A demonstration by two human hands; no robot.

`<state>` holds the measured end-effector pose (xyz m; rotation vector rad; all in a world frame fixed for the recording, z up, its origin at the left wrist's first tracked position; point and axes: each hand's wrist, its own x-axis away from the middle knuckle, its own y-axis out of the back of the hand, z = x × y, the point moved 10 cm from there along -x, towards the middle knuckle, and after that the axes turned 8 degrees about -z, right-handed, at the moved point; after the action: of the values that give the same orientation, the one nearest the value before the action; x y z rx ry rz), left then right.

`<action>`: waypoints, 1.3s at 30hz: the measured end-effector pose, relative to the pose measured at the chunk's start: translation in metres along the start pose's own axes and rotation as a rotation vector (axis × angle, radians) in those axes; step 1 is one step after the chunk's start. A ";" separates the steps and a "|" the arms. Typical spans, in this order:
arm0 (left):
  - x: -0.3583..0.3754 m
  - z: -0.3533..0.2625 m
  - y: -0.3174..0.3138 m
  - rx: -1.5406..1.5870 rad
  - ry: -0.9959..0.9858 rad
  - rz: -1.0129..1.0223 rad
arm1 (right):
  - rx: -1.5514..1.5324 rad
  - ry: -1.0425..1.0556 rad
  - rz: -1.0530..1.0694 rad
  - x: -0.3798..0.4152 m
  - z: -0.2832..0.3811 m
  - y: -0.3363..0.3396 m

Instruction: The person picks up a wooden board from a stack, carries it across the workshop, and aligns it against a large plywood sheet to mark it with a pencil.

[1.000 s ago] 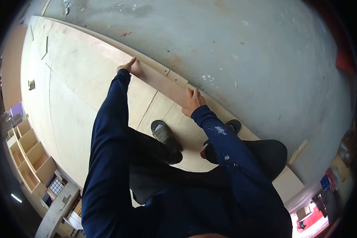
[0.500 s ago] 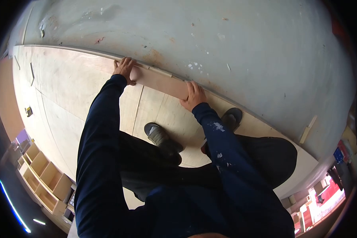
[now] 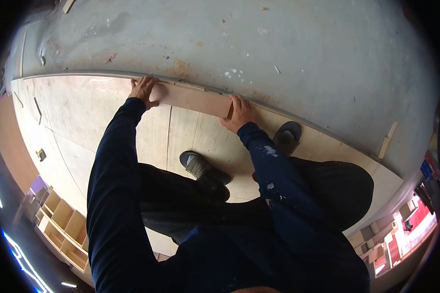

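A short reddish-brown wooden board stands along the far edge of a large pale plywood sheet. My left hand is closed around the board's left end, thumb on the near side and fingers over the top. At the other end, my right hand grips the board the same way, with its thumb low by the end face. A thin wooden strip runs along the sheet's edge behind the board. The undersides of both hands' fingers are hidden.
My shoes rest on the plywood. Toward the left lies a small yellow-and-black tool, perhaps a tape measure. A wood offcut lies on the stained grey floor. Wooden shelving with compartments stands at the lower left.
The view has turned and shifted slightly. Both hands keep hold of the board's ends, and the left hand's fingers sit a little differently. The board's place on the sheet looks about the same.
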<state>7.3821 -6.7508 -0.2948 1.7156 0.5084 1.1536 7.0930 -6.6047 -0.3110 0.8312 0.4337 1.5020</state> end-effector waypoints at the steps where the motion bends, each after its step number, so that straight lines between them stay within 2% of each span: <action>1: 0.001 0.002 -0.002 -0.006 -0.026 -0.002 | 0.001 -0.005 0.000 0.002 -0.002 0.002; 3: 0.003 0.001 -0.005 -0.013 -0.053 -0.003 | 0.106 0.017 0.031 0.007 -0.005 0.001; 7: 0.005 0.001 -0.010 -0.063 -0.066 0.070 | 0.078 0.040 -0.016 0.010 -0.003 0.001; 11: 0.008 -0.003 0.003 -0.058 -0.091 0.133 | 0.084 0.031 0.035 0.010 -0.004 0.001; 19: 0.012 0.020 0.003 -0.133 -0.082 0.044 | 0.090 0.002 0.055 0.010 0.000 0.004; 22: 0.011 0.025 0.003 -0.114 -0.074 0.046 | 0.104 -0.006 0.064 0.009 -0.001 -0.001; 24: 0.008 0.024 0.005 -0.024 -0.137 0.026 | 0.172 0.012 0.017 0.008 -0.001 0.001; 39: 0.001 0.029 0.006 -0.023 -0.087 0.067 | 0.156 0.036 -0.022 0.003 0.000 0.002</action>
<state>7.4068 -6.7671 -0.2918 1.7654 0.3857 1.1223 7.0916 -6.6017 -0.3084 0.9191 0.5907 1.4779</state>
